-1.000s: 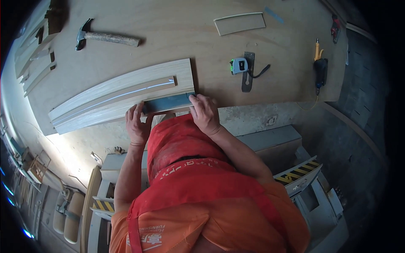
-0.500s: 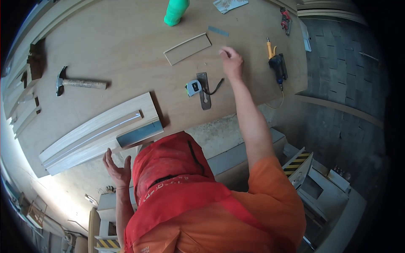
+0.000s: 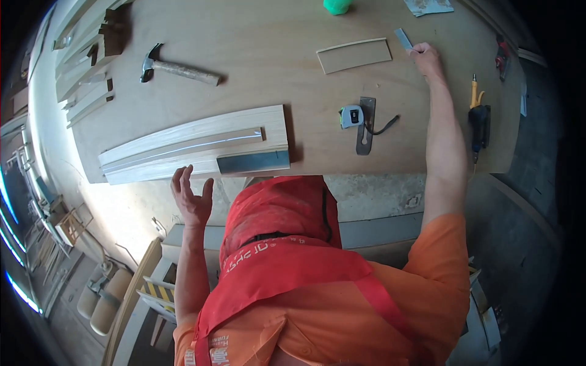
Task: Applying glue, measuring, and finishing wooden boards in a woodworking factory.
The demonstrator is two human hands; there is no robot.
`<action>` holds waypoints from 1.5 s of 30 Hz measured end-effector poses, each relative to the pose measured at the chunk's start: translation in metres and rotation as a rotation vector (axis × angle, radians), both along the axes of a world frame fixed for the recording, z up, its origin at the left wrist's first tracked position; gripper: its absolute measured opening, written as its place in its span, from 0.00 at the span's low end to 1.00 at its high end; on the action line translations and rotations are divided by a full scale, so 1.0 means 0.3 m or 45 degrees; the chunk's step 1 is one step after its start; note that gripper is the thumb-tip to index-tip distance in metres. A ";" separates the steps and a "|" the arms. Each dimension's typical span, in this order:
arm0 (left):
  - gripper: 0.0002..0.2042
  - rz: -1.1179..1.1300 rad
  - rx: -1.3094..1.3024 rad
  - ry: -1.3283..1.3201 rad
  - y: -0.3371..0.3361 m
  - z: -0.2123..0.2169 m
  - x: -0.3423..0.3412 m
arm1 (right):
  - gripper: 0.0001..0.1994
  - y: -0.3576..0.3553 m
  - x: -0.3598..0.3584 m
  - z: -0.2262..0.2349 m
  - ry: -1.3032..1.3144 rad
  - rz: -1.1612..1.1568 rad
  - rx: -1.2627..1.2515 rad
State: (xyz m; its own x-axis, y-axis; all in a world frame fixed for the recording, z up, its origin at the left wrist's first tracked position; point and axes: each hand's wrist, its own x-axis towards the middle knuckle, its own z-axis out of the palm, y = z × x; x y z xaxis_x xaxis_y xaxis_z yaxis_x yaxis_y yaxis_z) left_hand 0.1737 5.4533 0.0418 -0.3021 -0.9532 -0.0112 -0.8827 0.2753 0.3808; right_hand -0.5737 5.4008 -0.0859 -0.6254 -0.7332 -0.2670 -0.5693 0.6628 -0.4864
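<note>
My right hand [image 3: 428, 61] reaches to the far right of the workbench, its fingers closed in a pinch on one end of a thin grey metal strip [image 3: 402, 38]. The strip's free end points away from me, up and to the left. Empty, with fingers spread, my left hand [image 3: 193, 198] hovers by the near edge of a tapered pale wooden board [image 3: 195, 135]. A narrow wooden slat [image 3: 207, 142] with a bright line lies along that board. On its right end sits a blue-grey rectangular piece [image 3: 253, 161]. A thin slightly curved wooden panel [image 3: 354, 56] lies left of my right hand.
A tape measure [image 3: 350, 116] rests by a dark slotted metal plate [image 3: 365, 137]. The claw hammer [image 3: 183, 72] lies left. At the right are an air blow gun [image 3: 480, 122] and a red tool [image 3: 502, 58]. A green object [image 3: 337, 5] stands at the back; wooden parts [image 3: 91, 61] line the left.
My right hand has reached farther and taken hold of the metal strip, which has turned. My left hand stays open near the board. The whole view has shifted and rotated.
</note>
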 end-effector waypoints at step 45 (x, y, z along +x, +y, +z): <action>0.33 -0.499 0.012 0.066 -0.306 -0.088 0.057 | 0.24 0.323 1.613 0.286 -0.052 0.808 -0.315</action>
